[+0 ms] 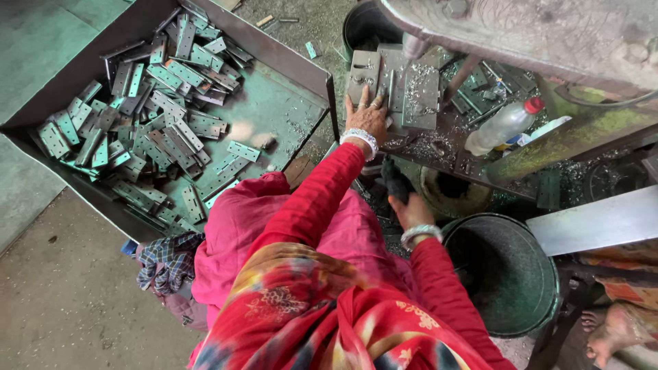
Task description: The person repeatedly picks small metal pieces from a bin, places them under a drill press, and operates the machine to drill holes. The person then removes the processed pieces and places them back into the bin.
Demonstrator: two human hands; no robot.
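Observation:
My left hand (367, 116) lies flat on the drill machine's work plate (419, 96), fingers spread and pressing on a metal hinge piece (362, 77) held under the drill bit (413, 49). My right hand (409, 207) is lower down, closed around a dark handle (395, 181) at the machine's front. Both wrists carry white bead bracelets and both sleeves are red. Metal shavings cover the plate around the hinge.
A large metal tray (288, 103) at left holds several loose hinges (144, 116). A plastic bottle (504, 125) lies on the machine table. A dark round bucket (507, 274) stands at lower right. Another person's bare foot (613, 336) shows at far right.

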